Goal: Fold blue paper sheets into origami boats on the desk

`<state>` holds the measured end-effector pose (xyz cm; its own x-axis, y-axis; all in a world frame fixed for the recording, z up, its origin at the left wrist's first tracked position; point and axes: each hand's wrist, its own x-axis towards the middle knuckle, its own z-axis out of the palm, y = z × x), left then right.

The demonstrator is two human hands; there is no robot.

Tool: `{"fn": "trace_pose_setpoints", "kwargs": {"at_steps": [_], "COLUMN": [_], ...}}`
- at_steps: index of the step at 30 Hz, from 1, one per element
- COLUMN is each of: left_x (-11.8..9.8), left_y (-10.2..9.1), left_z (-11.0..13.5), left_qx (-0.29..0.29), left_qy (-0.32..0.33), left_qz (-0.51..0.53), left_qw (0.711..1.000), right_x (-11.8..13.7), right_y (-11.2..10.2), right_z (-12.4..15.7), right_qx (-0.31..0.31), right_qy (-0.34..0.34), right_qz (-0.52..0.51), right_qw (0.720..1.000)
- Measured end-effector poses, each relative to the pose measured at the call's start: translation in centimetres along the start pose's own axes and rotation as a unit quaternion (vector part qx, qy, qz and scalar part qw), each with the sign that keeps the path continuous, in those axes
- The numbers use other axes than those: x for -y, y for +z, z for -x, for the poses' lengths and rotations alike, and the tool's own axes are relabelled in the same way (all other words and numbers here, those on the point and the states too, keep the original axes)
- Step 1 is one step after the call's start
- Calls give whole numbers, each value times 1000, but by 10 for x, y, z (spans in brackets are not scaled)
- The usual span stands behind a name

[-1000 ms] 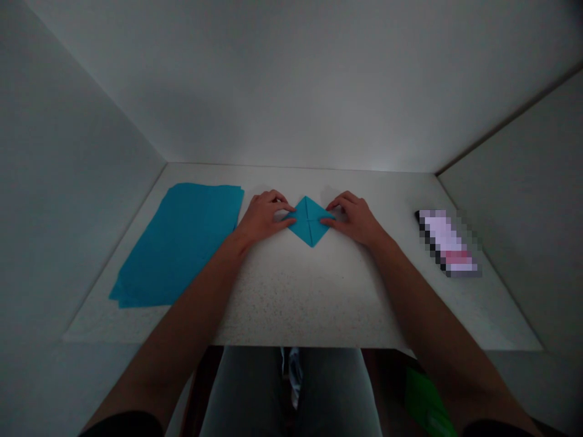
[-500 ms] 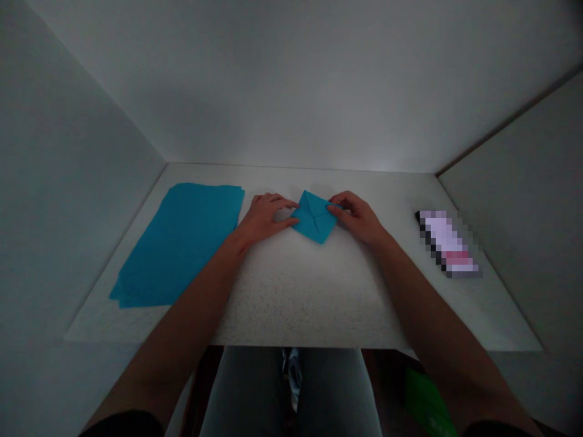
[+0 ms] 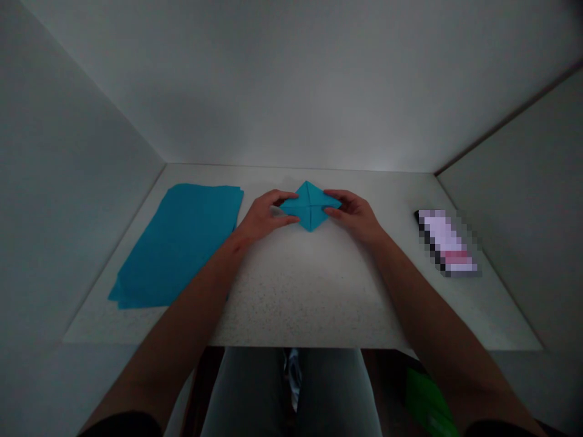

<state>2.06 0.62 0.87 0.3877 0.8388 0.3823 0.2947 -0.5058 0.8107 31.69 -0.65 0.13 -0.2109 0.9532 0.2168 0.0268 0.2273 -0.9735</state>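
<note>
Past the person's legs (image 3: pixel 255 394) and the front of the pale bench (image 3: pixel 310 297), a stack of blue sheets (image 3: pixel 182 243) lies to the left and a pixelated phone (image 3: pixel 449 243) well off to the right. Farther in, the folded blue paper (image 3: pixel 311 209) sits directly between left hand (image 3: pixel 263 213) and right hand (image 3: pixel 359 216), its long axis running side to side, neither hand clearly nearer; each has thumb and fingers part-spread, holding one pointed end, before the wall (image 3: pixel 296 91).

Paper (image 3: pixel 310 209) between stack (image 3: pixel 182 243) and phone (image 3: pixel 445 240)
</note>
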Motion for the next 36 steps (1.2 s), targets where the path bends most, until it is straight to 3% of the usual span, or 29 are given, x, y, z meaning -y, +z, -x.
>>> {"fn": "trace_pose_setpoints", "kwargs": {"at_steps": [4, 9, 13, 17, 24, 28, 31, 36], "left_x": [3, 6, -1, -10, -9, -12, -13, -12], "left_y": [0, 2, 3, 7, 13, 15, 17, 18], "left_z": [-2, -3, 0, 3, 5, 7, 7, 6], "left_qx": [-46, -74, 7, 80, 88, 76, 63, 95], "left_qy": [-35, 2, 38, 14, 4, -45, -54, -38], "left_qz": [33, 31, 60, 105, 147, 163, 163, 162], "left_qw": [998, 997, 997, 991, 985, 983, 983, 981], "right_x": [3, 4, 7, 10, 7, 4, 5, 11], "right_y": [3, -2, -1, 10, 32, 38, 41, 46], "right_z": [3, 1, 0, 2, 11, 14, 16, 17], "right_qx": [32, -19, -36, -23, 48, 69, 72, 42], "right_qy": [7, 4, 7, -2, -33, -72, -79, -68], "right_qz": [-8, 34, 27, 4, 12, 55, 92, 140], "right_qw": [999, 999, 999, 1000, 998, 993, 990, 987]}}
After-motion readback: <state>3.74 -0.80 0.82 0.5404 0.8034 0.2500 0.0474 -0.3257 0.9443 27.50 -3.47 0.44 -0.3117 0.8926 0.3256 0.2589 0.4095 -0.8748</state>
